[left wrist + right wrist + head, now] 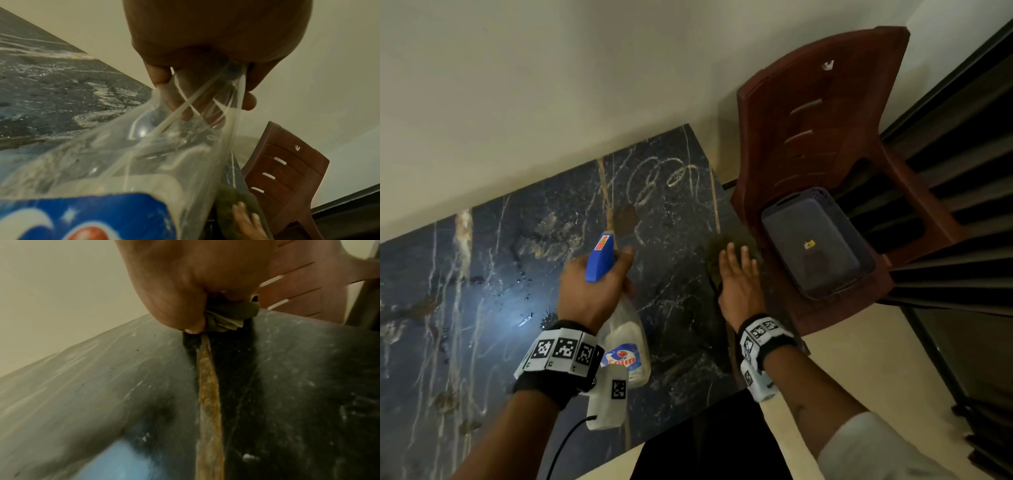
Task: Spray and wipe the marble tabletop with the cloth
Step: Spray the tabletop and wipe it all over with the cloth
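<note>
The dark veined marble tabletop (517, 274) fills the left and middle of the head view. My left hand (585, 291) grips a clear spray bottle (628, 346) by its neck, with the blue trigger head (599, 260) pointing away over the marble. In the left wrist view my fingers (160, 78) wrap the bottle (144, 154). My right hand (739, 277) lies flat, fingers straight, on a dark olive cloth (714, 246) near the table's right edge. The right wrist view shows the cloth (230, 316) bunched under my right hand (185, 288) on the marble (287, 386).
A brown plastic chair (825, 120) stands tight against the table's right edge, with a grey basket (815, 240) on its seat. A pale wall (551, 85) runs behind the table. Droplets (527, 291) glisten on the marble left of the bottle. Dark slats (945, 205) stand at far right.
</note>
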{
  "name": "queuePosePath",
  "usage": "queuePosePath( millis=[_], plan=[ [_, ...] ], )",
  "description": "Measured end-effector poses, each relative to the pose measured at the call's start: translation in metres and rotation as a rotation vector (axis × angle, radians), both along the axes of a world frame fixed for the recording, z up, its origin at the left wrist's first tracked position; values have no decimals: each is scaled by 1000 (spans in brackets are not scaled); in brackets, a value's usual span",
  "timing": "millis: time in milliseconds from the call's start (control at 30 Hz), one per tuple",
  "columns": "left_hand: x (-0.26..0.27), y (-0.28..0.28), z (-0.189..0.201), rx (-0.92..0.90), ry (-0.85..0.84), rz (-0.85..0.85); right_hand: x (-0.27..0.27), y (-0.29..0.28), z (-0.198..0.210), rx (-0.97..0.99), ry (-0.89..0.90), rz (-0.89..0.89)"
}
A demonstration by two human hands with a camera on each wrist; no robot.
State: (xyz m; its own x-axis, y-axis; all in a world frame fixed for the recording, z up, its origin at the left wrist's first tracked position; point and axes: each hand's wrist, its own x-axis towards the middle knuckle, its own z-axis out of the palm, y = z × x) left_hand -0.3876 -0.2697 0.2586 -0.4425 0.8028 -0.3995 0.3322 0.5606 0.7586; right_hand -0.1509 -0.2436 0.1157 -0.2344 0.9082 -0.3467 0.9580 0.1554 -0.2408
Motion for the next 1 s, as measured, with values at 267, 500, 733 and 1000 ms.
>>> queuePosePath(
  millis=[267,500,733,1000],
  plan=[
    [-1,12,5,26,-19,28,23,18,-5,72,-11,153],
    [-6,20,8,51,-17,39,-12,13,-5,18,49,130],
    [-11,28,7,42,-21,79,12,54,-7,43,22,173],
    [-22,43,4,64,7,96,-30,37,-5,-8,76,309]
  ],
)
